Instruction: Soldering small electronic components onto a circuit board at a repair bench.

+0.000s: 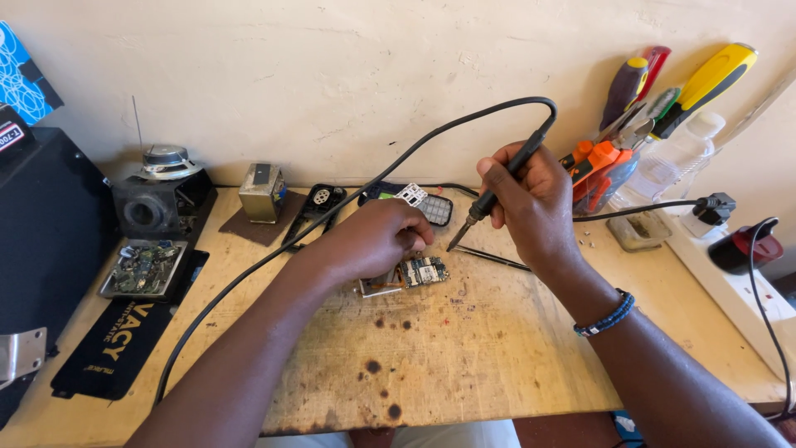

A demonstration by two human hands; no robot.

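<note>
Green circuit board point(414, 274), light and fragile, sat pinned at its edge by your left hand point(377, 241); your right hand point(531, 207) pencil-gripped the soldering iron point(497, 187).

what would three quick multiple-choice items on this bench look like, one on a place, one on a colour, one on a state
1. Where does the circuit board lie?
A. on the wooden bench top under the left hand
B. on the black box at the far left
C. in the metal tray

2. What colour is the bracelet on the right wrist?
A. red
B. dark blue
C. yellow

3. How is the soldering iron held?
A. lying loose on the bench
B. pen-like in the right hand, tip pointing down
C. in the left hand

Answers: 1 A, the left hand rests on the board on the bench. 2 B, dark blue beads. 3 B, the right hand wraps its handle.
</note>
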